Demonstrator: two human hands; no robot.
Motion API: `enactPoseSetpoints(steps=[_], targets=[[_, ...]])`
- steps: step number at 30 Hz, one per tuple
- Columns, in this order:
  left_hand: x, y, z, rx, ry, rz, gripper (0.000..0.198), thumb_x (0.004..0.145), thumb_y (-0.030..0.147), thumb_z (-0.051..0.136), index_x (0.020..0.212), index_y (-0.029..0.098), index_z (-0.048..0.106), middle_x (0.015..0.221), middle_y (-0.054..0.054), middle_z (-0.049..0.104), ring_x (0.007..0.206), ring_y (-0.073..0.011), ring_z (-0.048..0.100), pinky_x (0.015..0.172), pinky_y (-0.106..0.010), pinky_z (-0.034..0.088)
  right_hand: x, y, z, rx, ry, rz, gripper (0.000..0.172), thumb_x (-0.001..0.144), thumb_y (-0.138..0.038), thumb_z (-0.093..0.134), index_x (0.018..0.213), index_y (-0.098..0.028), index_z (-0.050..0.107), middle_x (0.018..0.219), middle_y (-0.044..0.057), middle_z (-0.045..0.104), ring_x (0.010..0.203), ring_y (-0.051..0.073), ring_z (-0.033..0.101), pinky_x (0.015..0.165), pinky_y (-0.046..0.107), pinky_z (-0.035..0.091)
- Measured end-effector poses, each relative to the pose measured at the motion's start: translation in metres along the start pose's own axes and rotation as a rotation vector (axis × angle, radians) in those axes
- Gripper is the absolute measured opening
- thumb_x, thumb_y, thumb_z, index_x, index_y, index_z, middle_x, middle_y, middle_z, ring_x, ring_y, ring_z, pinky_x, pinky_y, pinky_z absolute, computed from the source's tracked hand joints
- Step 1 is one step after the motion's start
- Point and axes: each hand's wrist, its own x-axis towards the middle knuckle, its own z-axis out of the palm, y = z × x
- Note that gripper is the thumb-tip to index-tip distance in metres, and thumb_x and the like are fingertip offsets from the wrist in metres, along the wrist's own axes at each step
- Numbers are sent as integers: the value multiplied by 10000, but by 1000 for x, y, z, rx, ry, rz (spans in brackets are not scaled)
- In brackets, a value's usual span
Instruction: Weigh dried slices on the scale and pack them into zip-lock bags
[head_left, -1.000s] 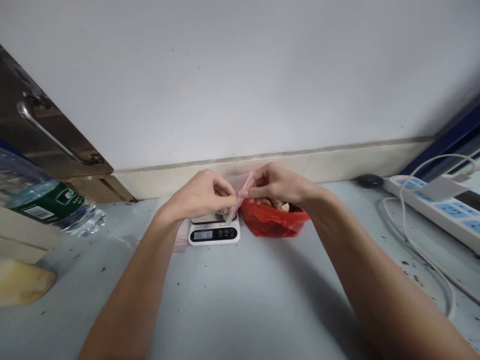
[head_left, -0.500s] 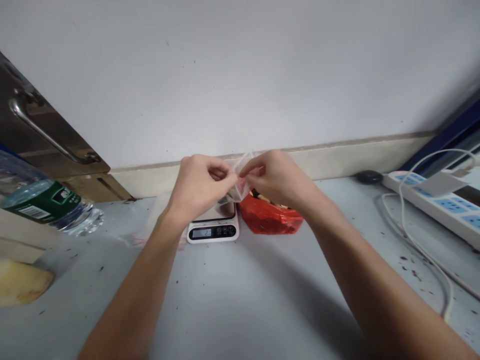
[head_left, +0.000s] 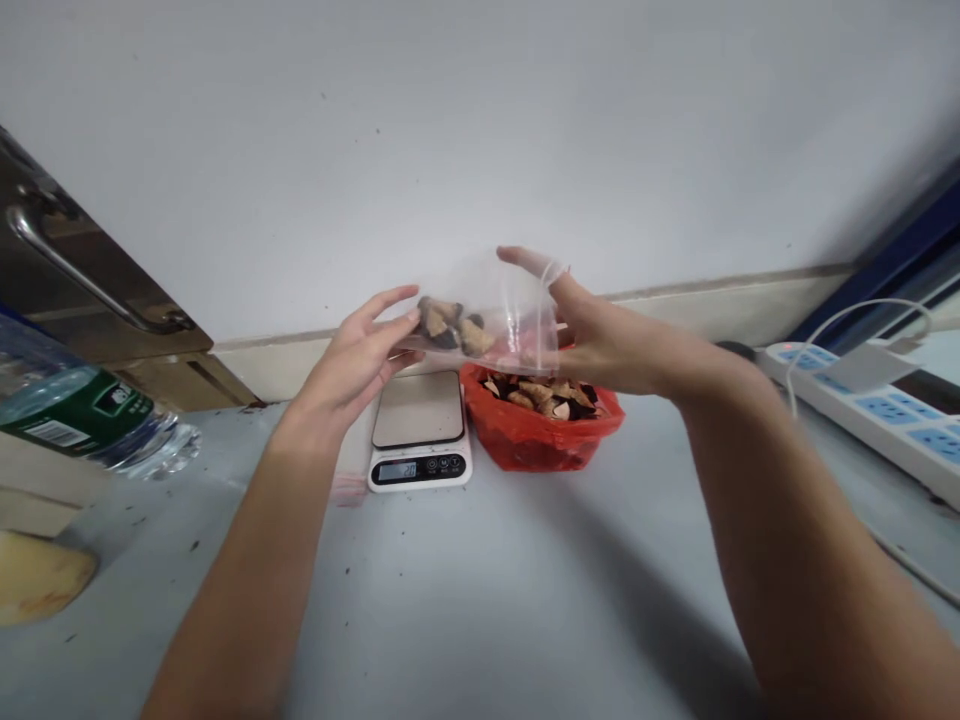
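A clear plastic bag [head_left: 517,310] hangs in the air between my hands, with several brown and dark dried pieces [head_left: 450,327] at its left end. My left hand [head_left: 352,360] holds that lower end between thumb and fingers. My right hand [head_left: 600,325] holds the bag's other end, thumb and fingers spread around it. Below is a white kitchen scale [head_left: 418,420] with nothing on its plate and a lit display. Right beside it, a red plastic bag [head_left: 544,445] stands open, filled with similar dried pieces [head_left: 555,397].
A large water bottle [head_left: 82,415] and a yellowish object [head_left: 45,577] are at the left. Pink-striped plastic [head_left: 349,490] lies left of the scale. A white power strip [head_left: 877,410] with a cable is at the right. The wall rises behind.
My hands have moved apart from their pinch at the bag's mouth, and the bag now lies sideways between them. The scale's plate and the red bag's contents have come into view.
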Motion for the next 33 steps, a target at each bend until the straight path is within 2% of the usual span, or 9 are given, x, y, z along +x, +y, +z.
enactPoseSetpoints(steps=[3,5,7,12,18,24,26,29,33], targets=[[5,-2,6,-22,82,60,348,790,246,863,1110,177,745,968,-73,802,879,-193,741,785,-296,571,-7,7,-24,-56,-250,59,717,847,-531,689,1497,-258,558,1049,74,756,873,239,696,785,357,564],[10,-6,11,-19,119,103,328,742,326,911,1002,177,777,980,-82,809,937,-211,743,752,-275,565,-14,11,-40,-145,-358,125,493,853,-595,647,1150,-223,774,1013,89,769,880,255,691,774,364,549],[13,-11,19,-19,113,152,323,714,381,927,942,189,801,1008,-76,815,999,-223,741,765,-271,570,-21,16,-54,-250,-374,241,481,843,-658,623,882,-212,798,874,84,762,791,249,676,701,361,527],[16,-19,40,-57,29,288,223,711,343,917,863,208,824,1043,-65,827,1108,-244,740,940,-330,582,-25,29,-62,-326,-202,369,409,808,-610,688,936,-241,807,845,77,775,692,229,674,613,353,519],[8,-9,54,20,47,414,58,876,257,784,908,243,831,1146,-36,811,1249,-249,690,965,-341,585,-10,36,-40,-298,11,311,759,646,-554,855,1329,-258,708,1113,108,781,880,279,741,687,379,579],[0,-2,54,42,-21,388,64,896,257,774,921,258,834,1163,-29,804,1264,-270,682,939,-350,591,-1,24,-25,-197,247,433,859,641,-509,876,1413,-217,641,1132,142,761,944,303,727,767,421,593],[0,-2,53,3,-52,366,74,900,242,765,934,254,829,1160,-31,804,1261,-271,684,949,-361,587,-1,22,-26,-143,295,414,700,662,-450,876,1301,-216,715,1118,135,759,939,299,716,765,414,583],[1,-2,51,-48,-71,343,119,933,232,709,995,258,807,1183,-25,796,1269,-259,679,959,-380,585,-3,22,-30,-42,238,314,227,750,-368,825,903,-203,795,936,89,762,902,268,692,787,386,551],[4,-3,41,16,-11,324,191,915,253,708,1102,248,744,1056,-24,811,1120,-215,743,897,-331,608,-4,21,-29,179,289,243,197,791,-330,807,723,-189,688,786,50,719,809,200,670,814,364,535]])
